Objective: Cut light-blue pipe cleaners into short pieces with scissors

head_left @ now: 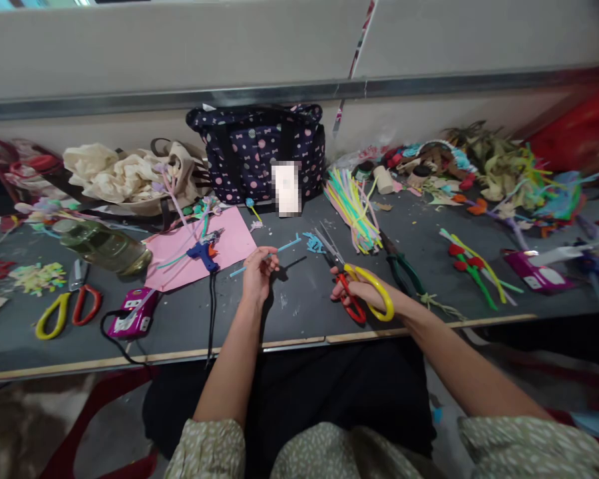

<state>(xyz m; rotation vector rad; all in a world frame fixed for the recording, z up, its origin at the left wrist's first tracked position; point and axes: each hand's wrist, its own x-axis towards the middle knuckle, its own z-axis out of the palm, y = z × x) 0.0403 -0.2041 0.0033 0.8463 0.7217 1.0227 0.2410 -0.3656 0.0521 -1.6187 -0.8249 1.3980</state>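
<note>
Pinched in my left hand (262,265) is a light-blue pipe cleaner (288,245), sticking out on both sides of the fingers. My right hand (352,290) grips a pair of scissors (374,286) with one yellow and one red handle. Their blades are parted and point up and to the left, apart from the pipe cleaner. Close to the blade tips lies a small pile of cut light-blue pieces (313,243). A bundle of pastel pipe cleaners (354,213) rests behind the scissors, and green-handled pliers (402,266) lie to their right.
A blue glue gun (204,254) rests on pink paper (234,233) at left. Further left are a green bottle (102,246), a second pair of scissors (74,296) and a purple box (134,311). A dotted bag (259,153) stands at the back; another purple box (539,271) sits right.
</note>
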